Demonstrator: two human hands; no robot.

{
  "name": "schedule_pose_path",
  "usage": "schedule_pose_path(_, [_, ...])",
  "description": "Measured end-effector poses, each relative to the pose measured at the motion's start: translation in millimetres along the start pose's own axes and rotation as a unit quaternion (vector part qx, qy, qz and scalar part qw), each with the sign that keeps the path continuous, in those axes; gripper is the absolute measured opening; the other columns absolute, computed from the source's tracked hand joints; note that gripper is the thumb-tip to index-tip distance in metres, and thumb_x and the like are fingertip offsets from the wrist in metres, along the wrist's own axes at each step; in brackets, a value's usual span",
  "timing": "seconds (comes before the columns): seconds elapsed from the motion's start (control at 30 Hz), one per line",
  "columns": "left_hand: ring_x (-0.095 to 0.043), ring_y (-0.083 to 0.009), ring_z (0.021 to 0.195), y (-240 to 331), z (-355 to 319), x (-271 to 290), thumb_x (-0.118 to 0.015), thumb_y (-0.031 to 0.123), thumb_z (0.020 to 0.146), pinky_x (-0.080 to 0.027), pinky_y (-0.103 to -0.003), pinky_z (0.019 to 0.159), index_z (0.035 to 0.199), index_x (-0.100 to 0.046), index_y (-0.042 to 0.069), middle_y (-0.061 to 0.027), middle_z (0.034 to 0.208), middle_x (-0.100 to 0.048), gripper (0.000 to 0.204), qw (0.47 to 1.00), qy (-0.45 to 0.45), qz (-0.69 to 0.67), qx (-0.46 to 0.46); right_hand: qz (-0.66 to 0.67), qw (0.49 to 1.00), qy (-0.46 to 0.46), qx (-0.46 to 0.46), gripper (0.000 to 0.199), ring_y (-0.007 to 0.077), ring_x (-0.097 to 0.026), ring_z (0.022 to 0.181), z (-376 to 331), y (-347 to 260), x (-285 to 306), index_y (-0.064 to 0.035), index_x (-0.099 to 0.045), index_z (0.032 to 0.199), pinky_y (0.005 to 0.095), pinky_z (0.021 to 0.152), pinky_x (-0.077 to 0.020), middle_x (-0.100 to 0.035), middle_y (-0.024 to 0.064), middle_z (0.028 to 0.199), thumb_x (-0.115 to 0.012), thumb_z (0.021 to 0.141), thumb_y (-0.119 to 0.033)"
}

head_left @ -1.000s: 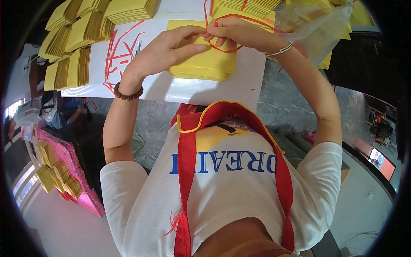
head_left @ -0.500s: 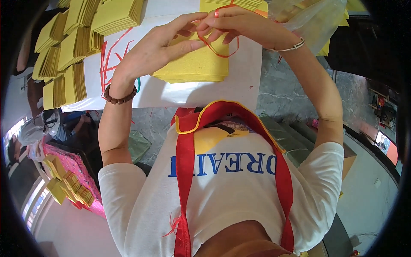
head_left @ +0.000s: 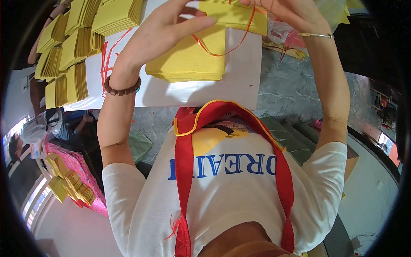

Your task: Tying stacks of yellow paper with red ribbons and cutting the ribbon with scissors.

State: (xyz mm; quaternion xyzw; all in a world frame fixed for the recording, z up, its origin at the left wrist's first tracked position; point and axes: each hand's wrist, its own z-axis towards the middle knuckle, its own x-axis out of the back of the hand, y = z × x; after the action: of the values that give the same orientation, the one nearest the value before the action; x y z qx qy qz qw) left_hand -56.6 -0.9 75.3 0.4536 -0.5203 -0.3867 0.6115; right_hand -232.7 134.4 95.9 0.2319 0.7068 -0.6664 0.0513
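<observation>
A stack of yellow paper sheets lies on the white-topped table in front of me. Over it hangs a thin red ribbon, sagging in a curve between my hands. My left hand is above the stack's left side, thumb and a finger closing near the ribbon, which passes under the thumb; its other fingers are partly cut off by the upper edge. At the top right, my right hand is raised and pinches the ribbon's other side, its fingertips partly out of view.
Several yellow paper bundles stand in rows at the table's left. Another yellow stack lies beyond mine. Loose red ribbons lie on the white tabletop. Clear plastic is at the right. More bundles rest on a pink cover at lower left.
My hands were close together over the stack; the right has moved up and to the right, drawing the ribbon loop wider. The stack has shifted slightly left.
</observation>
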Motion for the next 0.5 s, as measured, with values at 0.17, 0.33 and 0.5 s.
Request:
schedule_pose_path(0.17, [-0.047, -0.0169, 0.098, 23.6, 52.2, -30.2, -0.059, 0.012, 0.081, -0.041, -0.026, 0.084, 0.131, -0.024, 0.005, -0.0098, 0.116, -0.044, 0.061, 0.969, -0.097, -0.173, -0.147, 0.137, 0.987, -0.062, 0.050, 0.032, 0.0186, -0.058, 0.089, -16.1, -14.4, 8.5, 0.0009, -0.047, 0.112, 0.0276, 0.072, -0.0500, -0.056, 0.0103, 0.100, -0.036, 0.094, -0.023])
schedule_pose_path(0.33, [-0.050, -0.0074, 0.083, 25.4, 93.0, -56.2, -0.056, 0.006, 0.083, -0.042, -0.020, 0.074, 0.113, -0.041, -0.002, -0.0024, 0.095, -0.052, 0.034, 0.968, -0.093, -0.232, 0.018, 0.244, 0.967, -0.030, 0.065, 0.030, 0.0216, -0.058, 0.089, -28.2, -18.7, 27.3, 0.0013, -0.046, 0.112, 0.0329, 0.074, -0.0504, -0.056, 0.0127, 0.101, -0.036, 0.094, -0.020])
schedule_pose_path(0.5, [-0.048, -0.0043, 0.074, 40.9, 120.3, -81.0, -0.053, 0.016, 0.087, -0.039, -0.018, 0.067, 0.093, -0.057, 0.001, 0.0003, 0.076, -0.055, 0.016, 0.978, -0.193, -0.062, 0.042, 0.248, 0.964, -0.019, 0.091, 0.034, 0.0256, -0.057, 0.096, -60.7, -36.4, 65.3, 0.0019, -0.043, 0.117, 0.0394, 0.079, -0.0498, -0.055, 0.0138, 0.106, -0.037, 0.093, -0.022])
